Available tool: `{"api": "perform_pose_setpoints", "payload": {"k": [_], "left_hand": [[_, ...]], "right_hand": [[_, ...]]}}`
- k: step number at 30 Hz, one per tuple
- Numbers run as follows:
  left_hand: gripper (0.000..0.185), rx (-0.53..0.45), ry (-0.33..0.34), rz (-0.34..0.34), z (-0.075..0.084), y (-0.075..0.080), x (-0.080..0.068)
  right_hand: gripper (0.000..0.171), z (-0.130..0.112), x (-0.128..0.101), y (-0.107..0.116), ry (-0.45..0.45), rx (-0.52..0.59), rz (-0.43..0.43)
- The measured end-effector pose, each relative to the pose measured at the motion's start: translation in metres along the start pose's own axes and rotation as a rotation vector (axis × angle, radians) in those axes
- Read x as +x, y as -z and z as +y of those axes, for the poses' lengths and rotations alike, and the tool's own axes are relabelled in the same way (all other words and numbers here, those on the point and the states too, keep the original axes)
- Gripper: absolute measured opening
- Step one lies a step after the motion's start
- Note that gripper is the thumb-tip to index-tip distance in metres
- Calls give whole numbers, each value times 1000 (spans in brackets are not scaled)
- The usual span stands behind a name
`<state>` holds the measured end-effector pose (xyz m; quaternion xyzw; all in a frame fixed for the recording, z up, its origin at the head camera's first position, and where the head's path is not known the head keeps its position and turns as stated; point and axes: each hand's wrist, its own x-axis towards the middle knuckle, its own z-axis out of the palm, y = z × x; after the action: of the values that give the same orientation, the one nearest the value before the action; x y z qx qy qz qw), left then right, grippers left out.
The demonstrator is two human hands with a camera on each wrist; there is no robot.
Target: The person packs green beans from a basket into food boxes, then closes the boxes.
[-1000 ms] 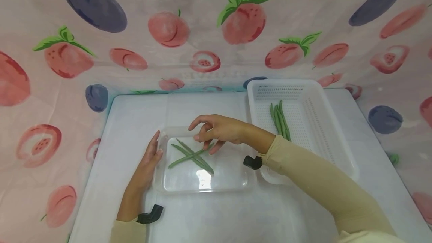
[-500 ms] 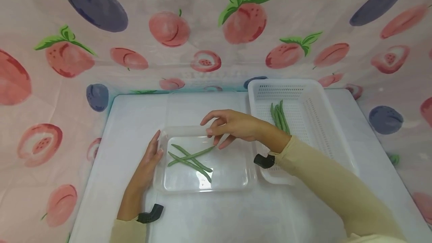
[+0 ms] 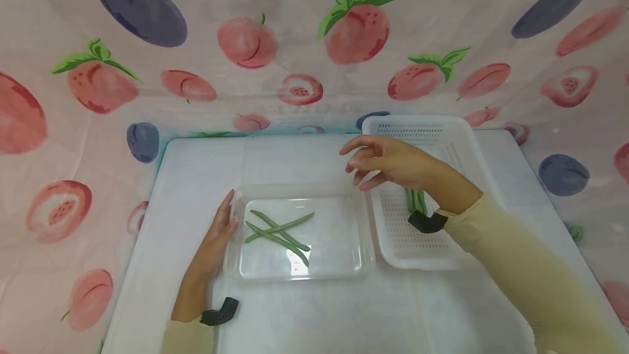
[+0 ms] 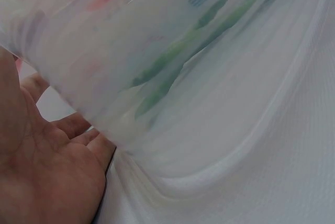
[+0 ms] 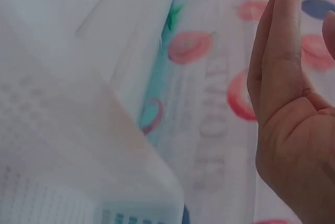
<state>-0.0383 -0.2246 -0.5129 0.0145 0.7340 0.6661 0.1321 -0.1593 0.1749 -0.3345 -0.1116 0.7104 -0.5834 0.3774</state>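
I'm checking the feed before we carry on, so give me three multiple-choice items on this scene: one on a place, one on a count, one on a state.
1. Where does the left hand rest?
A. Against the left wall of the clear tray
B. Inside the white basket
C. On the fruit-print cloth

2. How many green beans lie in the clear tray?
A. One
B. Three
C. Six

3. What is the state of the right hand?
A. Pinching a bean
B. Gripping the basket rim
C. Holding nothing, fingers loosely bent, above the basket's near-left part

Answers:
1. A, as the head view shows the fingers straight along the tray's left side.
2. B, as three crossed beans show in the head view.
3. C, as the head and right wrist views show nothing between the fingers.
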Motion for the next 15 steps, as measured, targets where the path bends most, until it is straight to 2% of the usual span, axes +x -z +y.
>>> {"api": "perform_pose_setpoints", "payload": {"k": [10,15], "left_hand": [[65,-30,-2,-15,1,0,0],[65,-29,-2,-12,2,0,-1]], "right_hand": [[35,22,-26,53,-6,50,114],[29,38,-35,75,1,65,125]]}}
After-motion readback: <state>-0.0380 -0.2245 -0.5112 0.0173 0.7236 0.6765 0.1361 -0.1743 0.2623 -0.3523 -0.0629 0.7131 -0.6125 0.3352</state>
